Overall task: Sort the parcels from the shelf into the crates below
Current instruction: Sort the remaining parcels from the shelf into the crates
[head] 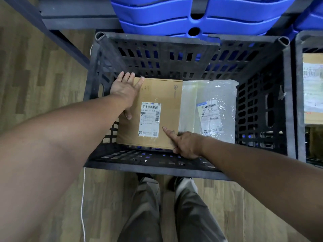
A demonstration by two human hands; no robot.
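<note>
**Setting a brown parcel into the black crate**

The brown cardboard parcel (pixel 157 95) lay flat in the left half of the black crate (pixel 157 170), at the middle of the frame, label up. Just beside it on the right lay a parcel in a clear plastic bag (pixel 209 95), and the two edges seemed to touch.

The left hand (pixel 122 89) was open. Its straight fingers rested over the upper left corner of the box and the thumb lay on the top face. The right hand (pixel 183 144) was at the lower right corner, with the index finger stretched on the cardboard and the other fingers curled. I could not tell whether it pinched the corner or only touched it.

In my judgement the step in hand was the placing of this parcel, and it was almost finished. The next move would call for both hands to let go and rise to the shelf for another parcel. A second crate (pixel 297 84) at the right edge already held a parcel (pixel 312 88).
</note>
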